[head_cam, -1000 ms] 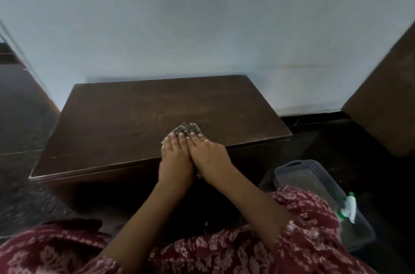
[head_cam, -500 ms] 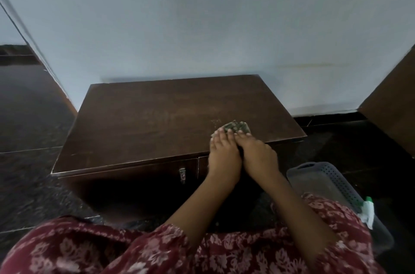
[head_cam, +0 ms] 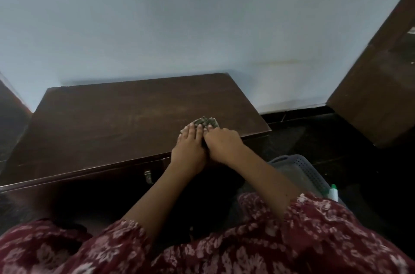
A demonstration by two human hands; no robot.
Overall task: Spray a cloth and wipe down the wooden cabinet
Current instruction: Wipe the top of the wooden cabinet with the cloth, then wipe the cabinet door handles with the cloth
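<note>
Left hand (head_cam: 189, 150) and right hand (head_cam: 221, 142), palms flat, side by side, press small folded grey-green cloth (head_cam: 205, 122) onto dark brown wooden cabinet (head_cam: 112, 130) top near its front right corner. Cloth likely soft, light; best held under flat palms.

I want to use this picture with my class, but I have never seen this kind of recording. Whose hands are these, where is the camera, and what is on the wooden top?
No machine is involved. A person wears a wide-angle camera on the head, looking forward and down, so you see their own arms reaching out in front of them. That is the only view.

The left hand and right hand lie side by side, palms down, pressing a small greenish cloth flat onto the top of a dark wooden cabinet that stands against a pale wall. Only the cloth's far edge peeks out past the fingertips. Nothing else lies on the top.

On the floor to the person's right sits a grey perforated basket, and just beyond it a white spray bottle with a green tip, partly hidden by the patterned sleeve.
</note>
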